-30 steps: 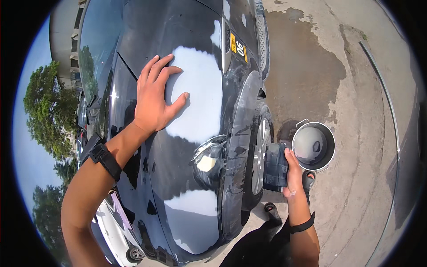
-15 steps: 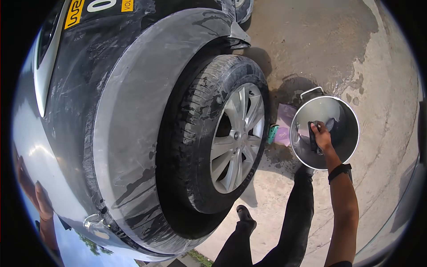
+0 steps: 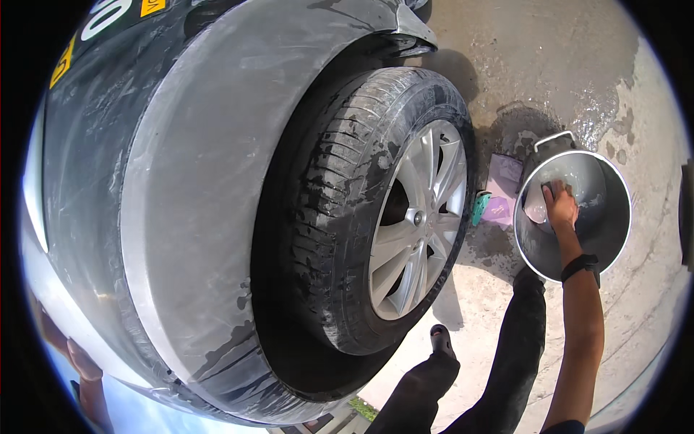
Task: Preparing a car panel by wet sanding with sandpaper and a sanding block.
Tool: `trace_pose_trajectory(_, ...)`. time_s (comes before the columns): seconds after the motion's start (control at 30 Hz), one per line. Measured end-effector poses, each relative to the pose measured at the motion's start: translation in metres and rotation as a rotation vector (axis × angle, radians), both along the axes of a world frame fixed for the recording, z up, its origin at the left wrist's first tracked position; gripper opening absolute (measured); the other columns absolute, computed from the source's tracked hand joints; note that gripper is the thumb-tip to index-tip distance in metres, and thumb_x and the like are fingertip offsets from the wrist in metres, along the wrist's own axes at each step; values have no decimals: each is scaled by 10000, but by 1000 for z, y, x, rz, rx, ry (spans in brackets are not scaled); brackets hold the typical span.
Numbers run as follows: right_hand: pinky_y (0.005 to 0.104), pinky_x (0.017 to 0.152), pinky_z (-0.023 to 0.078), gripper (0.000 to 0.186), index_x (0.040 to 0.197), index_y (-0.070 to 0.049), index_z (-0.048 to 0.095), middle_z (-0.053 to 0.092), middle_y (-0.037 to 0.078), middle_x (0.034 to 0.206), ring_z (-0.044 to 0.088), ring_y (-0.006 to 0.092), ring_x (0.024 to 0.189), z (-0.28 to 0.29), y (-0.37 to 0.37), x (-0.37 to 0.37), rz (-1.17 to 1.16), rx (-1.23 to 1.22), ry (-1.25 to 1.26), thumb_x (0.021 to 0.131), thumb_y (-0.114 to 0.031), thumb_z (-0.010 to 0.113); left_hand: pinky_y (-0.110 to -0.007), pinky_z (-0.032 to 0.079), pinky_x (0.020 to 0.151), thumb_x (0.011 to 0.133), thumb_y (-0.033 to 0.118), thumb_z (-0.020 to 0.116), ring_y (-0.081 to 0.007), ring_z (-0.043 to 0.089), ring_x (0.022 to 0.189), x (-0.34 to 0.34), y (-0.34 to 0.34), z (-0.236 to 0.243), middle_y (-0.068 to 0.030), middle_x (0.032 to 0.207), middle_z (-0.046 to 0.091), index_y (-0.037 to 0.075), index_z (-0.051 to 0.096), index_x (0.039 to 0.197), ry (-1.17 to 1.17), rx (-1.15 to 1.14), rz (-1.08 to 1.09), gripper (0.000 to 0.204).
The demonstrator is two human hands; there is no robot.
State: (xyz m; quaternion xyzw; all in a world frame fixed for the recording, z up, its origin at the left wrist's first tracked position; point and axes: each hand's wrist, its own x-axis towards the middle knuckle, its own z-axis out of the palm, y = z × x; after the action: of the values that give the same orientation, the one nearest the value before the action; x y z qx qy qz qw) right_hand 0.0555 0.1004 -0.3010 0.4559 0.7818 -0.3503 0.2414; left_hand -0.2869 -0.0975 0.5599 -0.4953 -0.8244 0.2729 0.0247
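My right hand (image 3: 562, 206) is down inside a silver metal bucket (image 3: 603, 231) with water in it, fingers closed round a dark block that they mostly hide. My left hand (image 3: 83, 362) is at the far left edge on the glossy car body (image 3: 61, 282), fingers lying flat, with its reflection beside it. The dark car has a dull grey, scuffed wheel-arch flare (image 3: 188, 181) with wet streaks low on it, above a black tyre (image 3: 340, 173) with a silver alloy rim (image 3: 419, 220). The bucket stands just right of the wheel.
Pink sheets (image 3: 502, 177) and a small teal object (image 3: 480, 207) lie between wheel and bucket. Concrete ground (image 3: 643, 311) is wet toward the top. My dark-trousered legs and sandalled foot (image 3: 441, 340) are below, near the tyre.
The view has swung down from the upper panel to the wheel. My right hand has gone from beside the wheel into the bucket with the block, and sits deeper toward its back now.
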Motion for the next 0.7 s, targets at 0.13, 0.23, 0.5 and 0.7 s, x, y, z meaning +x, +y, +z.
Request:
trace_pose_trajectory(0.13, 457, 1042, 489, 389, 1323, -87, 644, 627, 190, 1351, 610, 418, 1243, 204, -19, -12, -207, -125, 524, 1009, -317, 659, -592, 213, 1251, 953, 558, 503, -439, 219, 1558, -8, -26, -14, -278, 1631, 280, 68, 424, 1459, 17, 52, -111, 709)
trace_pose_trajectory(0.23, 490, 980, 467, 459, 1342, -24, 634, 579, 249, 1366, 595, 444, 1193, 425, -52, -41, -85, 50, 893, 951, -243, 730, -610, 220, 1220, 874, 492, 616, -470, 266, 1511, -5, -10, -34, -257, 1600, 343, 59, 526, 1357, -46, 170, -118, 655)
trace_pose_trajectory(0.5, 489, 933, 461, 655, 1451, -152, 593, 534, 227, 1437, 590, 383, 1176, 702, -200, -117, 110, 151, 1473, 867, -353, 811, -578, 250, 1198, 853, 419, 677, -446, 291, 1481, 5, -13, -29, -175, 1557, 402, 83, 550, 1335, -55, 347, -208, 601)
trace_pose_trajectory(0.7, 499, 978, 449, 546, 1386, -120, 656, 556, 225, 1422, 583, 399, 1190, 679, -220, -62, -4, 270, 1256, 890, -296, 798, -578, 263, 1201, 831, 402, 685, -423, 290, 1489, 3, -15, -24, -145, 1536, 428, 104, 558, 1305, -55, 436, -240, 574)
